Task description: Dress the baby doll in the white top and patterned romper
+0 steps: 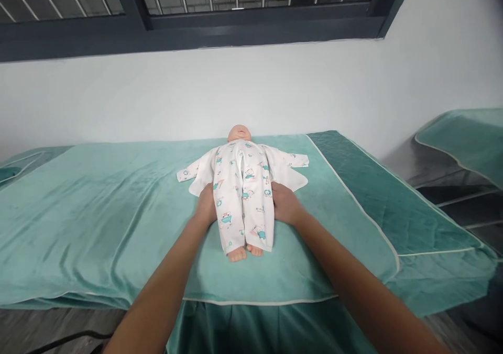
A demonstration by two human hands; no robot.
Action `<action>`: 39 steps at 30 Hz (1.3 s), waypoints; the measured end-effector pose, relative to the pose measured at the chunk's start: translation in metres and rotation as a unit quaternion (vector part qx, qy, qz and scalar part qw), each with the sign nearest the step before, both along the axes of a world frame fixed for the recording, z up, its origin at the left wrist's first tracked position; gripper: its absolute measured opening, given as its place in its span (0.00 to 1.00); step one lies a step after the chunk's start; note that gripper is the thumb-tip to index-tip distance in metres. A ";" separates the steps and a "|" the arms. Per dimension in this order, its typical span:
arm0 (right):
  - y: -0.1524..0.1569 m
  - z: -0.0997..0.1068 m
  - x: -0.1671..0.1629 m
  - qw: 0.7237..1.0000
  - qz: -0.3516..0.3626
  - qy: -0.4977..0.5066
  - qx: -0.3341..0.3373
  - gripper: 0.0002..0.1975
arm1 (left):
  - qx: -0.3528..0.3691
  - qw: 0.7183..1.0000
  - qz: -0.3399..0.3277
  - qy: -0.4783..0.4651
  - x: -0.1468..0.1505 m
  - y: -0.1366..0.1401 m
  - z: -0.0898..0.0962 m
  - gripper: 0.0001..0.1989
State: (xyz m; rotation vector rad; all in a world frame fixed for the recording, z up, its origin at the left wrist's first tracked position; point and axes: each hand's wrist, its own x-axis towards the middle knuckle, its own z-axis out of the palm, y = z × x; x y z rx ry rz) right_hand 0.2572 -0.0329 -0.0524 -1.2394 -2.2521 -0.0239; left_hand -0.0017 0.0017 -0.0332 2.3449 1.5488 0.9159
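Observation:
A baby doll (239, 132) lies on its back on the bed, head toward the wall and bare feet (237, 254) toward me. Printed white baby pants (228, 207) cover its legs and reach up close to its neck. Beneath them spreads a white baby shirt (285, 173), its sleeves out to both sides. My left hand (206, 205) grips the left edge of the pants around thigh height. At the opposite edge, my right hand (286, 203) grips the pants the same way. The fingertips of both hands are partly hidden by the cloth.
A light green velvet cover (98, 212) with pale piping lies over the bed, with a darker quilted section (393, 202) at the right. Behind stands a white wall (176, 97) below a barred window (255, 24). Another green-covered piece of furniture (467, 139) stands at far right. A black cable (74, 337) runs along the floor.

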 end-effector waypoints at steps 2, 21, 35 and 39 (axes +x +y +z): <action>-0.001 0.002 0.000 1.000 0.001 -0.003 0.000 0.08 | 0.026 0.999 -0.005 0.024 -0.004 -0.002 -0.002 0.13; 0.034 -0.008 0.066 0.915 -0.390 0.082 -0.053 0.20 | 0.001 0.954 0.299 -0.019 -0.024 0.000 -0.009 0.16; 0.028 0.092 0.004 0.904 0.016 0.404 -0.138 0.10 | 0.016 0.914 0.404 0.043 -0.015 -0.002 -0.012 0.22; 0.007 0.113 -0.002 0.896 0.178 0.196 -0.356 0.07 | 0.017 0.909 0.414 0.041 -0.015 0.003 -0.011 0.19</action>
